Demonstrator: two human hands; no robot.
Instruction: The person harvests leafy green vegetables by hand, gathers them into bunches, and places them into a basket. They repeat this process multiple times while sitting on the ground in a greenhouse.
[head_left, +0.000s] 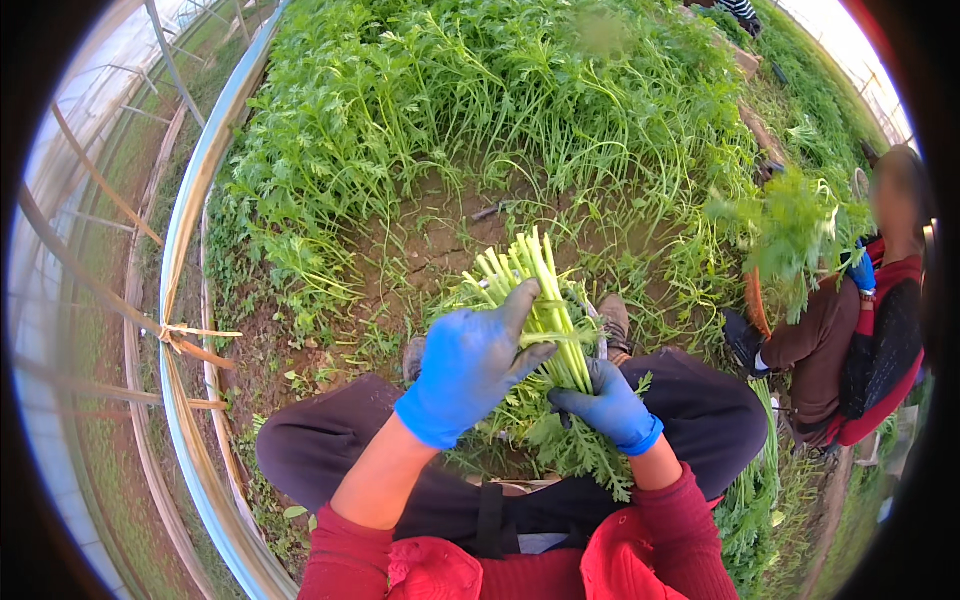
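My right hand (609, 405), in a blue glove dark with soil at the fingers, grips a bunch of leafy green stalks (551, 300) by its lower part. The pale cut ends point away from me, and feathery leaves hang below that hand over my lap. My left hand (476, 360), gloved the same way, lies along the bunch's left side; its thumb and a finger are at the stalks, with a thin stem between them. Whether its other fingers hold anything is hidden.
Dense leafy plants (450, 82) grow ahead, beyond bare soil (442, 247). A person (877, 330) in red sits at the right, holding leafy greens (787, 225). More cut greens (750, 517) lie beside my right leg. A greenhouse frame with plastic sheeting (180, 277) runs along the left.
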